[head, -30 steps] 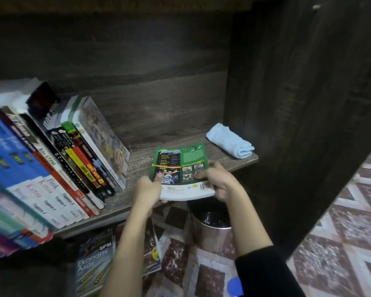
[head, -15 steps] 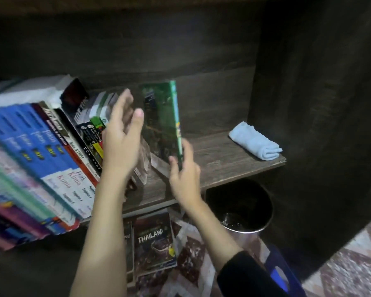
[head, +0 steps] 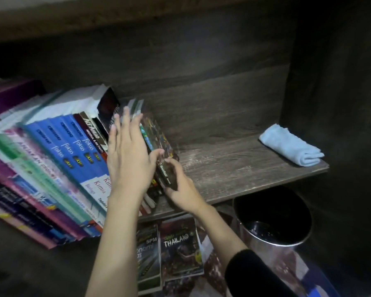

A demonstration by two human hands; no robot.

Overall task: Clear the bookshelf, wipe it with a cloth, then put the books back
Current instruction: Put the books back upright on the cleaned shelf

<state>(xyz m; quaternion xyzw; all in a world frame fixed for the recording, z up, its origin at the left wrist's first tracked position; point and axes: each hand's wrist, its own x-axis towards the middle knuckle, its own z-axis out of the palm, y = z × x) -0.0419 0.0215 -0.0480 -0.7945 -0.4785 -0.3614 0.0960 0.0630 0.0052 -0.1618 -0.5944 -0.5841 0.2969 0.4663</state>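
A row of books [head: 58, 159] leans to the left on the dark wooden shelf [head: 234, 170]. The thin green comic book [head: 159, 144] now stands at the right end of that row. My left hand [head: 129, 159] lies flat with straight fingers against the spines just left of it. My right hand [head: 178, 185] grips the comic's lower edge, fingers curled round it. A folded light blue cloth [head: 291, 151] lies on the shelf's far right end.
Below the shelf, books lie on the tiled floor, one titled THAILAND [head: 180, 249] and one SPM Ekonomi [head: 148, 254]. A shiny metal bin [head: 272, 221] stands under the shelf's right part. The dark cabinet side wall [head: 334, 103] closes the right.
The green comic went from flat in both hands, to upright, to leaning against the row's right end. My left hand let go and now presses the spines.
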